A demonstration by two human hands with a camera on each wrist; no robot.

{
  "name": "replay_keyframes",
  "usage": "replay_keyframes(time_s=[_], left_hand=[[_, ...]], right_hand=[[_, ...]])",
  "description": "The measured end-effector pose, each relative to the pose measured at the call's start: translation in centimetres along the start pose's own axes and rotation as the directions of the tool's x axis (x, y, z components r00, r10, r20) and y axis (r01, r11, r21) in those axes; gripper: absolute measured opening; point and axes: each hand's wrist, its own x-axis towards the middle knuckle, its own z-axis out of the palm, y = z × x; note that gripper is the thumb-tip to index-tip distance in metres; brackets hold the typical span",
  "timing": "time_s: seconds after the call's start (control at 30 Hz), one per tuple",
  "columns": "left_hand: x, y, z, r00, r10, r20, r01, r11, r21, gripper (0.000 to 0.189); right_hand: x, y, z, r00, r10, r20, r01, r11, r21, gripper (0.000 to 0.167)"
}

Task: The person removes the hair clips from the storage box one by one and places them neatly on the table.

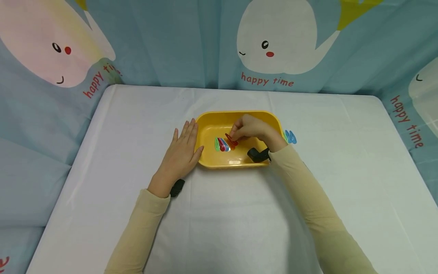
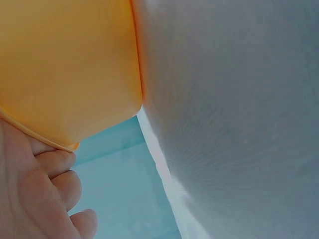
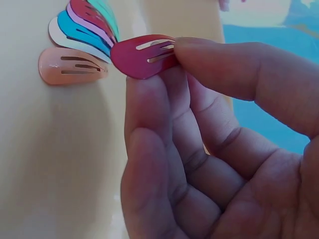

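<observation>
Between thumb and fingers my right hand (image 1: 249,126) pinches a red snap hair clip (image 3: 144,57), held just above the floor of a yellow tray (image 1: 208,161). Under and beside it, more hair clips lie fanned out in the tray: an orange clip (image 3: 72,67), a white clip, a blue clip (image 3: 75,32), a pink one, a red one and a green clip (image 1: 217,144). My left hand (image 1: 181,154) rests against the tray's left side, fingers extended and thumb at the rim. The left wrist view shows its fingertips beside the tray's outer wall (image 2: 70,64).
Several blue hair clips (image 1: 291,136) and a green one lie on the white tablecloth (image 1: 226,224), just right of the tray and partly behind my right wrist. A blue curtain (image 1: 171,45) printed with whales hangs along the table's far edge and sides.
</observation>
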Motion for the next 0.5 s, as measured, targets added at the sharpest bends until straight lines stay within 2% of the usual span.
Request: replay_keyframes(time_s=[0.5], left_hand=[[0.0, 0.0, -0.1, 1.000, -0.003, 0.009, 0.003, 1.000, -0.003, 0.067]], right_hand=[[-1.6, -0.4, -0.6, 0.999, -0.010, -0.041, 0.010, 1.000, 0.004, 0.008]])
